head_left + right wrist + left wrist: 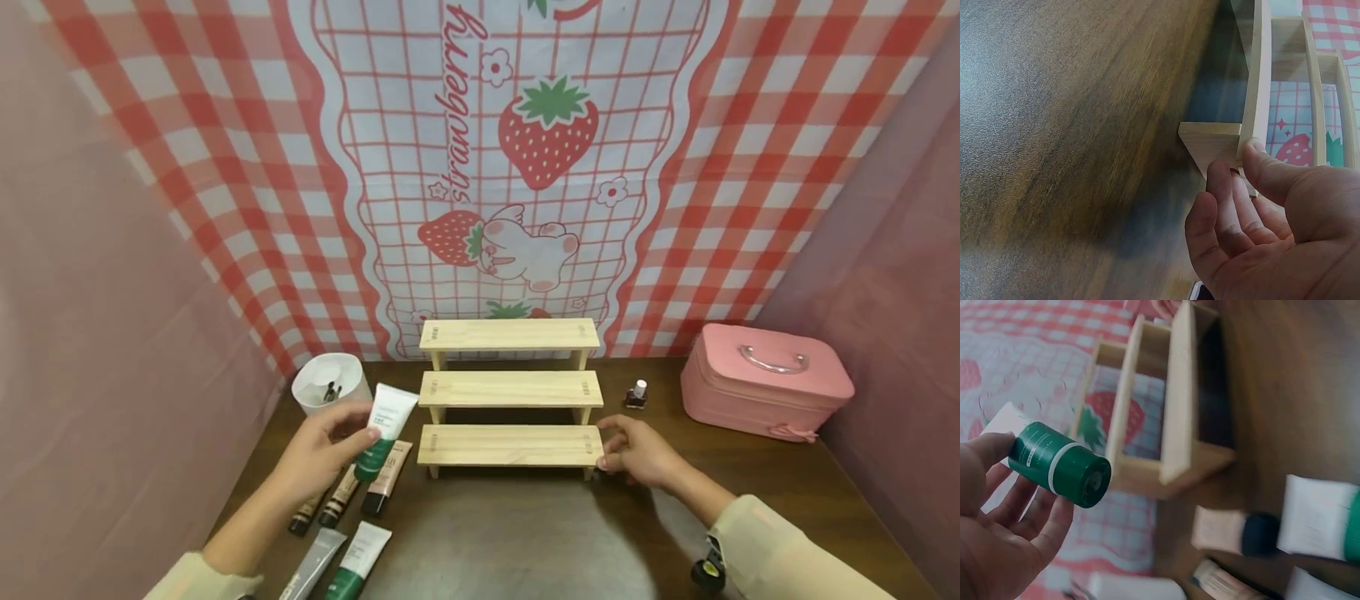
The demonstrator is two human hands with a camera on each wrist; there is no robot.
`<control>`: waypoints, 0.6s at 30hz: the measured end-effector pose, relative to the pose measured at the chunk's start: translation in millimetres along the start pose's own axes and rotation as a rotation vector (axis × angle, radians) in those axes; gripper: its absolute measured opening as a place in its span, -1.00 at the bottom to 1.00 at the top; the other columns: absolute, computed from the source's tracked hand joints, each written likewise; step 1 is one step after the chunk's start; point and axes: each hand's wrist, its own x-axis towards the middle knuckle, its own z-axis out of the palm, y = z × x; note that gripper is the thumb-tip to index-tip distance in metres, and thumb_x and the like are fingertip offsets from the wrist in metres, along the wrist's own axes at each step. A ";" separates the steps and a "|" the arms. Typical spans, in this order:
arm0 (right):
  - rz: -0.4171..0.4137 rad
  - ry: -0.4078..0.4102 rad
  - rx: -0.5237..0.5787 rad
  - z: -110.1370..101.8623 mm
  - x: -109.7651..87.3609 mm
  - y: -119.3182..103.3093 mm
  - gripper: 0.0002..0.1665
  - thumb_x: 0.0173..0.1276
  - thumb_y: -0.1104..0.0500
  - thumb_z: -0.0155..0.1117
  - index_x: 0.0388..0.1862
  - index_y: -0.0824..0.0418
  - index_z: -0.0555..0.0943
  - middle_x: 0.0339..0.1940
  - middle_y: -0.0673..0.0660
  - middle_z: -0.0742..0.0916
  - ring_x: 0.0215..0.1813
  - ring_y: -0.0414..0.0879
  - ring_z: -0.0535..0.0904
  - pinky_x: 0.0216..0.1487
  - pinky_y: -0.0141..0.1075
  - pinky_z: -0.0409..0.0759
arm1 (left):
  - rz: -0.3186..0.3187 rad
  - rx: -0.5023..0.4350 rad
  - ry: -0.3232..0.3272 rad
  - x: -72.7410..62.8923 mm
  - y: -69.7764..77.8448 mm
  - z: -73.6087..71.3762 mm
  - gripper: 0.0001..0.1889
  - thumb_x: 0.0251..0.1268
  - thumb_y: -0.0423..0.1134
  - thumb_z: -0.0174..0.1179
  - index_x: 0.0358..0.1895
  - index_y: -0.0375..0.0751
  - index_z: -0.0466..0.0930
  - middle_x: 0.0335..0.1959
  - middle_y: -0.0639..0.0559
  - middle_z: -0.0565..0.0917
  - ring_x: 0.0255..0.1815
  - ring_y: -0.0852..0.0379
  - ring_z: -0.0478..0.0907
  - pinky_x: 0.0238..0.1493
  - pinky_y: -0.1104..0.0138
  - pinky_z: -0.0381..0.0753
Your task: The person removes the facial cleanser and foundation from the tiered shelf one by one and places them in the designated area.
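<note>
My left hand (327,447) holds a white and green squeeze tube (386,425) between thumb and fingers, raised left of the three-tier wooden display shelf (510,446). In the left wrist view the tube's green cap (1080,475) points away from the palm. At the right end of the lowest step, my right hand (641,450) pinches the board. Its thumb (1257,156) lies on the step's edge, with the fingers curled below beside the wooden side support (1213,140). All three steps of the shelf are bare.
Left of the shelf lie a beige tube with a black cap (387,479), slim concealer-like tubes (341,498), a grey tube (313,567) and another white-green tube (362,558). A white cup (330,371) holds brushes. Rightward stand a nail polish bottle (637,395) and a pink case (765,379).
</note>
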 end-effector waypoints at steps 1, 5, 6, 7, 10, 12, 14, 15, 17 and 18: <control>0.003 0.002 0.000 -0.1 0.0 0.0 -0.30 0.21 0.41 0.47 0.30 0.47 0.40 -0.32 0.19 0.77 -0.37 -0.02 0.69 -0.57 -0.10 0.60 | 0.005 0.008 0.009 -8.4 -6.0 -2.4 -0.65 0.41 -0.30 0.32 0.18 -0.38 0.63 -0.07 -0.19 0.75 -0.14 0.23 0.66 -0.14 0.37 0.68; 0.012 0.001 -0.006 -0.4 0.4 -0.2 -0.30 0.22 0.40 0.48 0.30 0.46 0.40 -0.31 0.18 0.77 -0.37 -0.03 0.69 -0.56 -0.10 0.60 | -0.027 0.066 0.055 -41.3 -30.6 -12.9 -0.66 0.40 -0.30 0.32 0.16 -0.36 0.65 -0.10 -0.14 0.77 -0.20 0.33 0.65 -0.20 0.40 0.67; 0.012 0.000 -0.006 -0.5 0.5 -0.2 -0.30 0.22 0.40 0.48 0.30 0.46 0.40 -0.31 0.18 0.77 -0.37 -0.03 0.69 -0.56 -0.10 0.60 | -0.035 0.081 0.068 -48.8 -37.0 -15.9 -0.66 0.40 -0.31 0.32 0.16 -0.36 0.65 -0.11 -0.13 0.77 -0.21 0.34 0.64 -0.22 0.40 0.66; 0.011 0.001 -0.005 -0.6 0.5 -0.2 -0.30 0.22 0.39 0.48 0.30 0.46 0.41 -0.31 0.18 0.77 -0.37 -0.03 0.69 -0.56 -0.10 0.60 | -0.052 0.093 0.081 -55.6 -42.7 -19.0 -0.66 0.39 -0.32 0.32 0.16 -0.37 0.65 -0.11 -0.13 0.77 -0.22 0.35 0.64 -0.23 0.40 0.66; 0.008 0.002 -0.002 -0.9 0.4 0.1 -0.29 0.22 0.39 0.49 0.31 0.46 0.40 -0.31 0.18 0.77 -0.38 -0.03 0.68 -0.56 -0.09 0.59 | -0.126 0.139 0.117 -75.4 -59.1 -28.4 -0.65 0.39 -0.32 0.32 0.17 -0.38 0.65 -0.11 -0.11 0.77 -0.23 0.38 0.63 -0.26 0.41 0.65; 0.006 0.001 0.000 -1.1 0.1 0.3 -0.29 0.22 0.39 0.49 0.31 0.47 0.40 -0.31 0.18 0.77 -0.38 -0.03 0.68 -0.56 -0.09 0.60 | -0.198 0.156 0.109 -88.1 -69.2 -35.1 -0.62 0.40 -0.30 0.32 0.19 -0.42 0.63 -0.10 -0.11 0.77 -0.23 0.39 0.63 -0.26 0.41 0.66; 0.005 0.000 0.001 -1.2 -0.2 0.4 -0.29 0.23 0.39 0.49 0.31 0.47 0.40 -0.30 0.18 0.77 -0.37 -0.04 0.67 -0.56 -0.09 0.60 | -0.283 0.164 0.072 -100.2 -78.0 -42.1 -0.58 0.42 -0.27 0.31 0.22 -0.45 0.60 -0.09 -0.10 0.76 -0.24 0.39 0.61 -0.27 0.40 0.65; 0.005 -0.001 0.002 -1.2 -0.3 0.4 -0.29 0.23 0.39 0.48 0.31 0.47 0.40 -0.30 0.18 0.77 -0.37 -0.04 0.68 -0.56 -0.09 0.60 | -0.317 0.160 0.046 -105.6 -82.2 -45.6 -0.55 0.42 -0.25 0.31 0.25 -0.47 0.57 -0.08 -0.11 0.76 -0.24 0.40 0.62 -0.27 0.40 0.66; 0.003 -0.001 0.002 -1.2 -0.5 0.5 -0.29 0.22 0.39 0.48 0.31 0.47 0.40 -0.30 0.18 0.77 -0.36 -0.03 0.68 -0.56 -0.09 0.60 | -0.370 0.130 -0.012 -115.0 -90.0 -52.3 -0.49 0.43 -0.23 0.30 0.29 -0.52 0.50 -0.08 -0.12 0.76 -0.25 0.38 0.63 -0.28 0.38 0.67; 0.002 -0.002 0.001 -1.2 -0.5 0.6 -0.29 0.22 0.39 0.48 0.31 0.47 0.40 -0.30 0.18 0.77 -0.36 -0.03 0.68 -0.56 -0.09 0.60 | -0.385 0.110 -0.037 -118.8 -93.7 -55.5 -0.47 0.44 -0.24 0.29 0.31 -0.55 0.47 -0.09 -0.13 0.76 -0.26 0.37 0.64 -0.30 0.36 0.68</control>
